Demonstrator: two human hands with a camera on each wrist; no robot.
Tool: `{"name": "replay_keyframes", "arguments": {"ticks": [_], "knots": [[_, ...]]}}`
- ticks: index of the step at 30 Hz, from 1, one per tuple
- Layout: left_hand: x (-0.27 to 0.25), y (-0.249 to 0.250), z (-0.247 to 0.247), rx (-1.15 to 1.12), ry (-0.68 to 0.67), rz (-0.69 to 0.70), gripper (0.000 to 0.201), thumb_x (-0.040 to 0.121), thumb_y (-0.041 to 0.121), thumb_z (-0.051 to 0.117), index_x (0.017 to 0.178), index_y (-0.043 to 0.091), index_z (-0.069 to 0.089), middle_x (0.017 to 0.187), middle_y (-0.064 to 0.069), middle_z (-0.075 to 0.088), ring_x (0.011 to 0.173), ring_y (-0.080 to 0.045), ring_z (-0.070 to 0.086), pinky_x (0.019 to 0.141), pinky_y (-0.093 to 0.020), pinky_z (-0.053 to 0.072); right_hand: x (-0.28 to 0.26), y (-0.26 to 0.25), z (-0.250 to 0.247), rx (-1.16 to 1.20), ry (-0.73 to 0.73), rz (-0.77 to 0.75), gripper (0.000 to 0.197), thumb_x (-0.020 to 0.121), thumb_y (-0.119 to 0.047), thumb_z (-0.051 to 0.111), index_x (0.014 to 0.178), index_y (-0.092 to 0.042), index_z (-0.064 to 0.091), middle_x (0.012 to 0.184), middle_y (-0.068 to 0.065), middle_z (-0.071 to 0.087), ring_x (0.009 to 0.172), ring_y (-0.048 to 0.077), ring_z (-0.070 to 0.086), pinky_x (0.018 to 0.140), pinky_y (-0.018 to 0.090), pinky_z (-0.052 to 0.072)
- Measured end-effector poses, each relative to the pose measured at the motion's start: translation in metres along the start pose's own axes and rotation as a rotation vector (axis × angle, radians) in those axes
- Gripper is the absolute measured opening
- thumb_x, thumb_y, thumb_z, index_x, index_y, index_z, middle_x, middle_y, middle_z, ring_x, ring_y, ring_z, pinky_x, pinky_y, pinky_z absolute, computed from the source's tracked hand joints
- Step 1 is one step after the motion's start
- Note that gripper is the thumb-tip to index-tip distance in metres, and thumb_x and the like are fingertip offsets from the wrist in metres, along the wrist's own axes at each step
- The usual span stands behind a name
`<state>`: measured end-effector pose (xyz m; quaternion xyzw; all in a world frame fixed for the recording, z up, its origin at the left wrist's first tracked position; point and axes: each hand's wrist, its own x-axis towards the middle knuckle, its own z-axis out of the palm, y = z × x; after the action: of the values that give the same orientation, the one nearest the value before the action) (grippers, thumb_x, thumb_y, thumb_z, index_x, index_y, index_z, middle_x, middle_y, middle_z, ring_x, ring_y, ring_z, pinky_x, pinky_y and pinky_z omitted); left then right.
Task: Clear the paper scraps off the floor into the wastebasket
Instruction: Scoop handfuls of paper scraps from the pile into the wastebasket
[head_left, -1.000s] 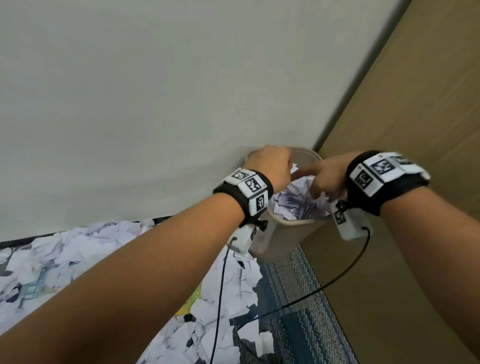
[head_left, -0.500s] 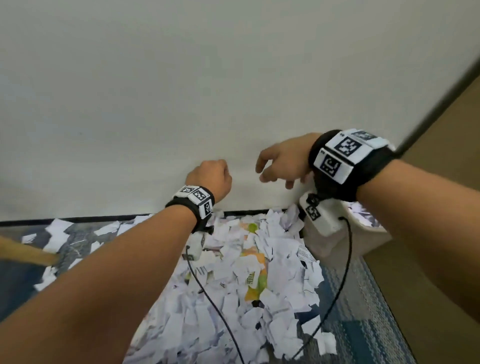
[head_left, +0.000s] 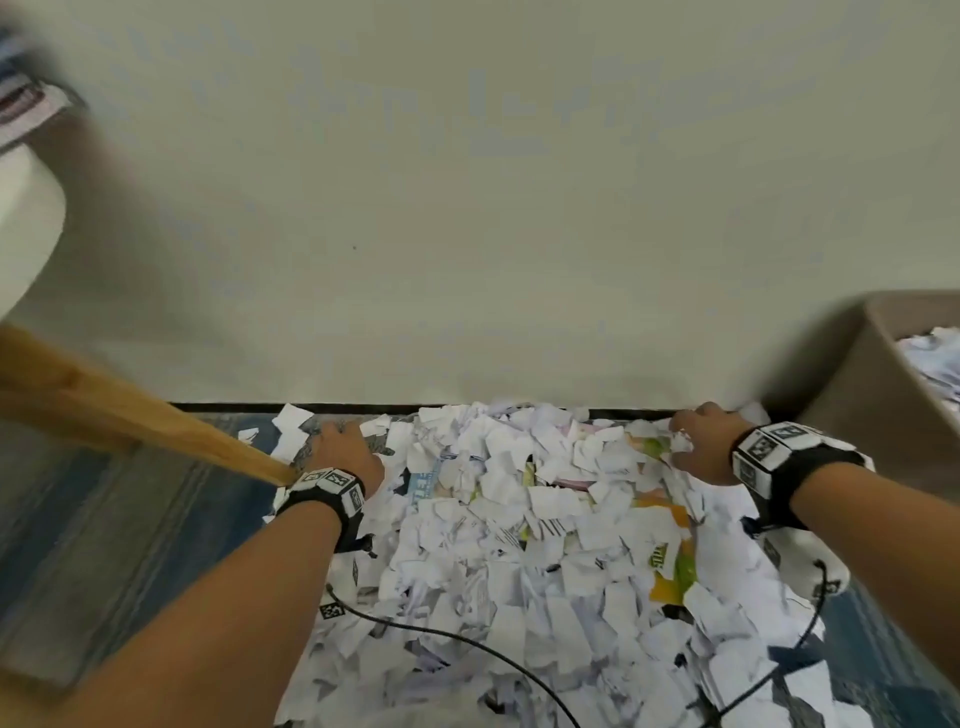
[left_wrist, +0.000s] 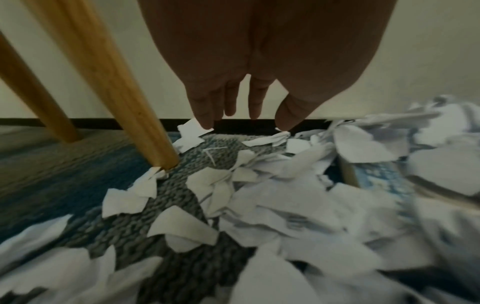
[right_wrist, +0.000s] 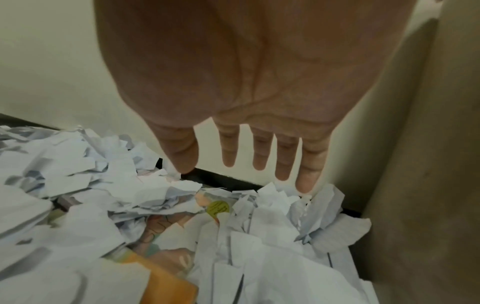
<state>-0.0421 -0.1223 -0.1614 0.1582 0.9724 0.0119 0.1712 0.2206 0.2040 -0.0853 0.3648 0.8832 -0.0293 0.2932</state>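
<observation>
A wide heap of torn paper scraps (head_left: 524, 525), mostly white with some yellow and orange pieces, covers the blue carpet along the wall. My left hand (head_left: 340, 447) is low over the heap's far left edge, fingers (left_wrist: 205, 107) straight and spread, tips touching scraps (left_wrist: 191, 133) by the baseboard. My right hand (head_left: 698, 441) is over the heap's far right edge, its fingers (right_wrist: 310, 164) straight, tips at the scraps (right_wrist: 272, 197). Neither hand holds anything. The beige wastebasket (head_left: 857, 395) stands at the right, with scraps inside.
A wooden furniture leg (head_left: 135, 415) slants down beside my left hand; two such legs (left_wrist: 109, 90) show in the left wrist view. The wall and black baseboard (head_left: 218, 407) close the far side. Black cables (head_left: 467, 644) trail over the scraps.
Both hands left the wastebasket, swung left and came down from the air onto the far edges of the scrap heap, fingers now spread. The view panned left, putting the wastebasket at the right edge.
</observation>
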Motion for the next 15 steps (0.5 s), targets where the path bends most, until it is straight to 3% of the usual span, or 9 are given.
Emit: {"name": "replay_keyframes", "arguments": {"ticks": [6,10,12,15], "knots": [[0.038,-0.015,-0.003,-0.236,0.037,-0.254,0.074,0.088,0.03,0.059,0.145,0.0,0.022,0.151,-0.022,0.017,0.14,-0.037,0.02,0.112,-0.045,0.029,0.016,-0.022,0.023,0.143,-0.011,-0.049,0.069,0.092,-0.054,0.05,0.149,-0.022,0.026,0.152,0.012,0.028,0.135,0.034,0.038,0.111,0.04,0.033],[0.071,-0.025,-0.012,-0.231,0.023,-0.385,0.081,0.088,0.028,0.06,0.146,-0.006,0.016,0.154,-0.024,0.012,0.142,-0.039,0.014,0.116,-0.045,0.021,0.021,-0.055,0.048,0.206,-0.043,-0.116,0.075,0.092,-0.062,0.043,0.151,-0.024,0.017,0.159,0.012,0.012,0.145,0.033,0.019,0.118,0.041,0.018],[0.087,-0.035,-0.016,-0.245,0.028,-0.439,0.079,0.089,0.031,0.058,0.145,-0.007,0.017,0.153,-0.025,0.015,0.141,-0.041,0.016,0.115,-0.047,0.021,0.022,-0.07,0.059,0.184,-0.066,-0.12,0.077,0.091,-0.067,0.038,0.152,-0.027,0.012,0.161,0.012,0.004,0.148,0.035,0.006,0.119,0.045,0.01],[0.105,-0.045,-0.017,-0.324,0.069,-0.511,0.069,0.091,0.025,0.054,0.145,-0.006,0.024,0.15,-0.028,0.021,0.138,-0.045,0.023,0.114,-0.051,0.024,0.025,-0.086,0.077,0.127,-0.108,-0.073,0.092,0.081,-0.081,0.033,0.152,-0.035,-0.004,0.16,0.01,-0.016,0.144,0.045,-0.015,0.115,0.061,0.006]]}}
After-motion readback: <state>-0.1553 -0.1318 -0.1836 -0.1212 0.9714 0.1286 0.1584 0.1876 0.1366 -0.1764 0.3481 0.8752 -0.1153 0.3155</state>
